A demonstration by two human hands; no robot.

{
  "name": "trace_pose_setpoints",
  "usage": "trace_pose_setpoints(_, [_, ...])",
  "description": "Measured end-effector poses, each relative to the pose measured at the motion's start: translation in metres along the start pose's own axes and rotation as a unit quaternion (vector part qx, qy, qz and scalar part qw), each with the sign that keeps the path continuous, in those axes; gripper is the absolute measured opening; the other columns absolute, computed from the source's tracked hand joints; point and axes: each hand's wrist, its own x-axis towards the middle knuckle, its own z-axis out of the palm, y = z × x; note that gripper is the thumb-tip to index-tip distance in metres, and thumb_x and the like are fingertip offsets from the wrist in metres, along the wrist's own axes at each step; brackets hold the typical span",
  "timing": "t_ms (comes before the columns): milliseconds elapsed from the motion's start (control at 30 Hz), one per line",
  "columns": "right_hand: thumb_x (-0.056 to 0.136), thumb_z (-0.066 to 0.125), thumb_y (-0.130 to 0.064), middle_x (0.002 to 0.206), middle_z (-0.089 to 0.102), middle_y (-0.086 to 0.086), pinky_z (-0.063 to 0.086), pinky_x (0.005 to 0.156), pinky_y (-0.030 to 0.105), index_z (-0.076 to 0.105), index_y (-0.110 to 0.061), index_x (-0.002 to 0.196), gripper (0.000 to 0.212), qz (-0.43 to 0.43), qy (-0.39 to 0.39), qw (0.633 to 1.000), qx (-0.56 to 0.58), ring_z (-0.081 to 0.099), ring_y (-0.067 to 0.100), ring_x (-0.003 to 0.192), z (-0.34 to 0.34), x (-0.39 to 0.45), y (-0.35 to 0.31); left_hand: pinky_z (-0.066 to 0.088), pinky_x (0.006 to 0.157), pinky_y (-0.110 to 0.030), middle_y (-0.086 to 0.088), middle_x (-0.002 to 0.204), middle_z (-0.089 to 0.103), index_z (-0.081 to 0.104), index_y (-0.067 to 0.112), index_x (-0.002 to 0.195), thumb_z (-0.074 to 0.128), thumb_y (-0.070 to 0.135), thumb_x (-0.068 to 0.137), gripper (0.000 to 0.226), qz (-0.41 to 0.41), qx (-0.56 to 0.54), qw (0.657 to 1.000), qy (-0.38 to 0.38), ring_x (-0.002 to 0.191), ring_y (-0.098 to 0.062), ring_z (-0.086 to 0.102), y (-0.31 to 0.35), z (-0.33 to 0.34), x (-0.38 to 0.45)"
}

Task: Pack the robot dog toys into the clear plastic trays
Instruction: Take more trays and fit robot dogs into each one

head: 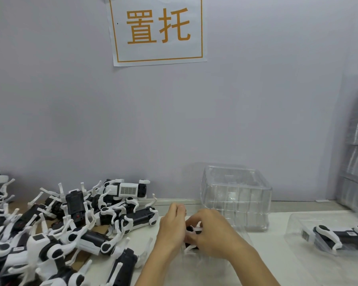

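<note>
Robot dog toys: hard plastic, white shells fairly glossy, black bodies more matt. One toy's back carries a fine dotted grid panel. Clear trays: thin transparent plastic, shiny, ribbed walls catching light. Tabletop: smooth, pale, matt. Brown patch under the pile: possibly cardboard, dull. Wall sign: white paper, matt, orange print. Wall: flat matt finish.

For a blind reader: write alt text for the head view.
Two hands, left hand and right hand, grip a robot dog toy over a clear tray. A pile of toys lies left; a packed tray sits right.
</note>
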Motion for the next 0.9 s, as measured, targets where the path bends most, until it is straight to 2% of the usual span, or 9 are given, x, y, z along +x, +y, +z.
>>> trace_pose_setpoints(100, [0.085,0.072,-0.046,0.095,0.071,-0.012,0.055,0.085,0.032,0.076,-0.035,0.106,0.024,-0.004,0.005,1.000,0.006,0.065,0.006,0.089,0.002,0.001,0.002,0.039,0.071,-0.019,0.000,0.099,0.065,0.059,0.013,0.096,0.037,0.031,0.103,0.029,0.005,0.019,1.000,0.003,0.080,0.002,0.055,-0.002,0.001,0.001])
trace_pose_setpoints(267, [0.085,0.071,-0.045,0.089,0.071,-0.012,0.056,0.081,0.033,0.077,-0.037,0.098,0.016,-0.005,0.016,1.000,0.004,0.065,0.007,0.088,0.003,0.001,0.003,0.042,0.073,-0.023,0.000,0.097,0.065,0.061,0.016,0.092,0.041,0.030,0.101,0.027,0.009,0.023,1.000,0.011,0.080,0.001,0.057,-0.004,0.003,0.002])
trace_pose_setpoints(400, [0.086,0.068,-0.046,0.086,0.066,-0.018,0.048,0.074,0.018,0.076,-0.042,0.105,0.020,-0.015,0.002,1.000,0.012,0.060,0.002,0.086,-0.001,0.000,0.005,0.047,0.079,-0.030,0.002,0.097,0.065,0.061,0.016,0.091,0.041,0.031,0.101,0.027,0.010,0.037,0.999,0.006,0.086,-0.007,0.061,-0.003,0.002,0.001])
trace_pose_setpoints(467, [0.090,0.064,-0.041,0.091,0.069,-0.019,0.049,0.078,0.018,0.075,-0.042,0.107,0.020,-0.015,-0.008,0.999,0.031,0.060,0.001,0.087,-0.005,0.000,0.009,0.047,0.087,-0.034,-0.003,0.102,0.066,0.062,0.012,0.094,0.041,0.031,0.102,0.029,0.006,0.038,0.999,0.003,0.097,-0.017,0.061,-0.003,0.002,0.001])
trace_pose_setpoints(533, [0.094,0.062,-0.031,0.102,0.072,-0.016,0.050,0.086,0.020,0.075,-0.035,0.111,0.022,-0.003,-0.013,0.998,0.056,0.062,0.000,0.094,-0.010,0.000,0.013,0.044,0.083,-0.029,-0.006,0.105,0.066,0.062,0.008,0.098,0.041,0.030,0.102,0.030,0.010,0.042,0.999,0.003,0.095,-0.012,0.061,-0.003,0.001,0.000])
trace_pose_setpoints(600, [0.094,0.066,-0.024,0.108,0.069,-0.015,0.049,0.090,0.019,0.073,-0.030,0.115,0.023,0.025,-0.001,0.999,0.045,0.061,0.002,0.101,-0.017,-0.001,0.022,0.040,0.074,-0.022,-0.004,0.104,0.065,0.061,0.010,0.098,0.040,0.031,0.102,0.030,0.021,0.046,0.999,0.000,0.077,0.005,0.059,-0.002,0.001,-0.001])
trace_pose_setpoints(700, [0.088,0.073,-0.022,0.103,0.064,-0.015,0.051,0.093,0.025,0.072,-0.031,0.110,0.024,0.081,0.018,0.997,0.009,0.059,0.005,0.100,-0.029,-0.004,0.037,0.040,0.068,-0.021,0.003,0.099,0.064,0.060,0.017,0.095,0.043,0.031,0.101,0.023,0.027,0.044,0.999,-0.007,0.069,0.013,0.058,-0.001,0.002,-0.003])
trace_pose_setpoints(767, [0.084,0.078,-0.025,0.096,0.063,-0.016,0.053,0.090,0.027,0.074,-0.032,0.102,0.020,0.103,0.024,0.994,0.009,0.061,0.005,0.095,-0.034,-0.006,0.043,0.039,0.070,-0.022,0.012,0.099,0.062,0.059,0.023,0.092,0.048,0.028,0.099,0.014,0.032,0.054,0.998,-0.012,0.074,0.019,0.055,-0.002,0.001,-0.004])
trace_pose_setpoints(900, [0.081,0.081,-0.027,0.084,0.066,-0.015,0.056,0.084,0.027,0.073,-0.033,0.082,0.010,0.107,0.046,0.993,0.026,0.063,0.005,0.084,-0.034,-0.006,0.043,0.035,0.085,-0.026,0.015,0.111,0.058,0.056,0.031,0.095,0.056,0.024,0.092,0.008,0.033,0.088,0.995,-0.021,0.098,0.005,0.050,-0.004,0.000,-0.006])
